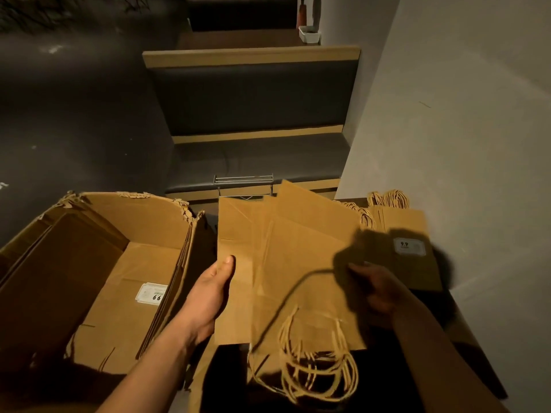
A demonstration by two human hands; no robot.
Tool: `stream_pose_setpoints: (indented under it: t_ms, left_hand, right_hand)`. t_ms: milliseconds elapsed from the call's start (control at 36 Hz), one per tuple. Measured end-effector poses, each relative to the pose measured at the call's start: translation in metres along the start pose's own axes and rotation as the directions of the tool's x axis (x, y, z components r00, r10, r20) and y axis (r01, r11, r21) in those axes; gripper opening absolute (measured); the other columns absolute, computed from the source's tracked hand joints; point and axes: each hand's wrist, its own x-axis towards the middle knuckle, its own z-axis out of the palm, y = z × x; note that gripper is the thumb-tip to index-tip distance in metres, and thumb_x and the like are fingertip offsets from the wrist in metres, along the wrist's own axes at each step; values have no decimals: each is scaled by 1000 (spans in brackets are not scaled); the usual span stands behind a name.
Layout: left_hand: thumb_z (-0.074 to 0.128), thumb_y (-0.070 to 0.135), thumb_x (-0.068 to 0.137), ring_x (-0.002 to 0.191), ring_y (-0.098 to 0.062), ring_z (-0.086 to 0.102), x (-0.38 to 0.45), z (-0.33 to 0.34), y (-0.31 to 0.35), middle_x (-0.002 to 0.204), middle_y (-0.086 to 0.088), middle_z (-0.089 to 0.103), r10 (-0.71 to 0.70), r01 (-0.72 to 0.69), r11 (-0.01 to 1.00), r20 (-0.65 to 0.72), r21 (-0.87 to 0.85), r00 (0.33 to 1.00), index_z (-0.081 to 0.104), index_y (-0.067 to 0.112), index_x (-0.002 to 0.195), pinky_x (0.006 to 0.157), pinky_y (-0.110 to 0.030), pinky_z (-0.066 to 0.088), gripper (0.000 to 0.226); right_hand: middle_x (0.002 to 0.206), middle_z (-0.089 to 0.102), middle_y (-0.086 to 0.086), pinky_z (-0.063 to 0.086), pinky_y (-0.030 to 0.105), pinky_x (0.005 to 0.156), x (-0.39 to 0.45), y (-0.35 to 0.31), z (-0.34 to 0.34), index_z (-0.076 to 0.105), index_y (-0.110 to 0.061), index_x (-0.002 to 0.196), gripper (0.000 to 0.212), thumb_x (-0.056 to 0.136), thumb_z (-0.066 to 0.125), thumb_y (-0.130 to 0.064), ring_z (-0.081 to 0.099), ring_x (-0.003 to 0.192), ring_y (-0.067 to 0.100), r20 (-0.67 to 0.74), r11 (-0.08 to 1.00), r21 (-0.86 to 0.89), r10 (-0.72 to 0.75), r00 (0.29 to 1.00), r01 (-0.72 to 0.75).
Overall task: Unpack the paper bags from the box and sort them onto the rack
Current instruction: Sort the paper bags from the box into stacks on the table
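Observation:
A stack of flat brown paper bags (286, 263) is held up in the middle of the view, twisted cord handles (316, 368) hanging toward me. My left hand (213, 290) grips its left edge, thumb on top. My right hand (375, 290), in shadow, grips the right side. The open cardboard box (98, 210) stands at the left with more flat bags (134, 296) inside, one showing a white label. A metal wire rack (243, 179) pokes up behind the held bags. Smaller labelled bags (414, 251) lie at the right.
A dark table (465, 338) carries the box and bags. Behind it is a dark padded booth seat (253, 162) with wooden trim. A pale wall (462, 129) runs along the right. Dark floor (74, 114) lies to the left.

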Motion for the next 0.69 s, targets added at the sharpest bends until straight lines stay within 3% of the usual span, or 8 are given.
stream_pose_setpoints:
  t_ms: [56,139,250,333,417,528,611,694]
  left_hand:
    - [45,27,101,97,-28,70,1,-6,1,114,-16,71,0,0,999,-6,-44,1000,60,13,126,78,-40,58,32]
    - [47,19,100,102,-31,68,2,-15,4,117,-19,68,0,-2,994,-20,-105,1000,59,10,126,77,-39,60,30]
    - [49,14,98,101,-33,68,5,-24,5,118,-21,67,-13,7,990,-39,-144,999,59,9,125,83,-45,58,30]
    - [48,14,98,110,-37,63,8,-22,3,119,-20,67,-40,35,988,-29,-147,999,58,12,129,91,-50,53,33]
    - [48,16,98,97,-31,69,8,-11,0,116,-18,69,-73,76,988,28,-135,997,61,16,125,80,-45,59,29]
    - [46,14,99,90,-28,70,12,2,-2,111,-16,71,-118,127,986,86,-106,989,61,18,123,78,-43,56,29]
    - [46,11,98,87,-29,71,14,1,-1,108,-17,72,-134,140,987,78,-77,988,62,15,121,78,-43,56,28]
    - [47,7,96,84,-29,70,13,-10,2,104,-18,72,-138,139,990,60,-23,989,62,10,120,73,-41,57,28]
  right_hand:
    - [86,71,22,57,43,53,-4,-7,-15,62,-1,110,23,89,58,-10,71,68,34,41,999,31,-13,999,11]
    - [108,68,26,57,57,67,-15,-19,-40,74,-3,104,64,45,95,-13,68,89,45,172,995,94,-30,985,14]
    - [143,38,22,40,64,93,-1,-19,-78,36,-15,147,85,75,79,-27,53,115,45,185,991,122,-69,980,47]
    - [145,44,21,32,67,104,2,-23,-77,44,-16,142,99,56,93,-22,46,127,47,130,992,119,-67,989,52]
    - [115,67,22,54,58,83,-8,-23,-35,59,-5,120,86,44,97,-16,64,106,42,76,999,21,-36,996,35]
    - [72,72,14,55,33,44,-10,-25,10,59,-3,115,22,95,50,-4,70,59,26,-95,992,-118,-48,994,37]
    - [88,68,16,50,26,35,-13,-43,27,53,5,121,25,98,46,-1,67,76,28,-173,968,-245,-97,980,52]
    - [88,61,15,49,23,36,-12,-67,28,55,-1,110,15,97,51,-5,68,59,23,-188,937,-338,-162,969,91]
